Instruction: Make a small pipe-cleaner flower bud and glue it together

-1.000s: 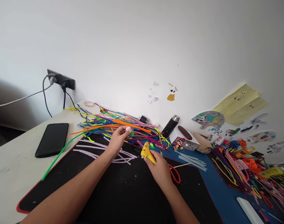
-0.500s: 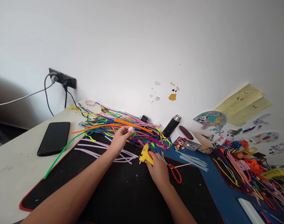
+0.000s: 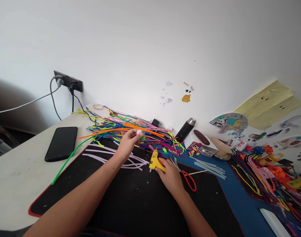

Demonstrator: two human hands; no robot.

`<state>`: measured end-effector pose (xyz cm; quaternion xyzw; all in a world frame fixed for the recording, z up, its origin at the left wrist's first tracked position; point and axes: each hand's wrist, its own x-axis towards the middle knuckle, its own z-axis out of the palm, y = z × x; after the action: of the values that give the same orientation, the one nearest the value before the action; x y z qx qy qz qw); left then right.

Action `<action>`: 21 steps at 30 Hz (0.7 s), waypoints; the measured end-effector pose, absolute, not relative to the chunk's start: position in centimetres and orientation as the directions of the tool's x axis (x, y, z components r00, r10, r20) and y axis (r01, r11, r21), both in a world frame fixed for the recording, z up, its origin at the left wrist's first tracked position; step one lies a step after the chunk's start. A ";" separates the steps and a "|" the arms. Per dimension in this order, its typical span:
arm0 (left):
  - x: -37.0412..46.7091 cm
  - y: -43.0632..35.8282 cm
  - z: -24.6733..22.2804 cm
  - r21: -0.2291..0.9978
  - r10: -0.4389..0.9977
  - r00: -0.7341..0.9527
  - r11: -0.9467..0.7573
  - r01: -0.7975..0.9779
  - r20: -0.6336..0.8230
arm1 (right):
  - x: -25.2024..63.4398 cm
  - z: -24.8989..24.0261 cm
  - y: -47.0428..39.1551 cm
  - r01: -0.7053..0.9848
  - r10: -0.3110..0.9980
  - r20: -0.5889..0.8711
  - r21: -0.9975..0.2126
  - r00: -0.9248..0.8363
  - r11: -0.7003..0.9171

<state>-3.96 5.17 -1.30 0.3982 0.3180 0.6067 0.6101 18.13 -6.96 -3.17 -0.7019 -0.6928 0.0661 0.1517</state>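
Observation:
Pinched in the fingers of my left hand (image 3: 127,142) is a small pale pink piece (image 3: 139,132) with a bit of green under it; its kind is too small to make out. My right hand (image 3: 170,173) is wrapped round a yellow glue gun (image 3: 154,162), its nozzle pointing up and away from me over the black mat (image 3: 140,197). Beside my right hand lie scissors with red handles (image 3: 189,180). Pale lilac pipe cleaners (image 3: 103,158) spread over the mat under and left of my left wrist.
A heap of coloured pipe cleaners (image 3: 111,123) lies along the wall. A black phone (image 3: 61,144) is at the left. A dark flask (image 3: 186,130), a white box (image 3: 191,141) and translucent glue sticks (image 3: 211,168) stand or lie to the right, with more craft pieces (image 3: 269,174) beyond.
The view has shifted slightly. Both hands keep nearly the same pose, the left with the pink piece and the right with the glue gun.

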 end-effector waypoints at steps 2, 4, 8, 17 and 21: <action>-4.3 5.4 -1.2 0.866 0.995 0.051 -0.051 -0.497 0.088 | 18.2 -2.8 -7.2 0.949 0.992 0.122 -0.314 0.027 0.013; -4.5 5.6 -1.1 0.863 0.996 0.043 -0.046 -0.504 0.078 | 18.3 -2.4 -7.4 0.944 0.989 0.151 -0.328 0.009 0.042; -4.6 5.7 -1.3 0.860 0.997 0.039 -0.042 -0.509 0.072 | 18.6 -1.5 -8.1 0.924 0.962 0.271 -0.363 -0.018 0.119; -4.2 5.5 -1.7 0.862 0.995 0.069 -0.033 -0.506 0.079 | 14.9 -0.5 -6.1 0.917 0.945 0.300 -0.327 -0.129 0.229; -4.2 5.3 -1.5 0.867 0.994 0.074 -0.033 -0.496 0.080 | 12.9 -0.7 -4.4 0.948 0.950 0.240 -0.195 -0.201 0.250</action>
<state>-4.17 5.33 -1.54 0.3923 0.3172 0.6021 0.6189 12.94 -4.38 -0.69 -0.6123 -0.7750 0.0021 0.1565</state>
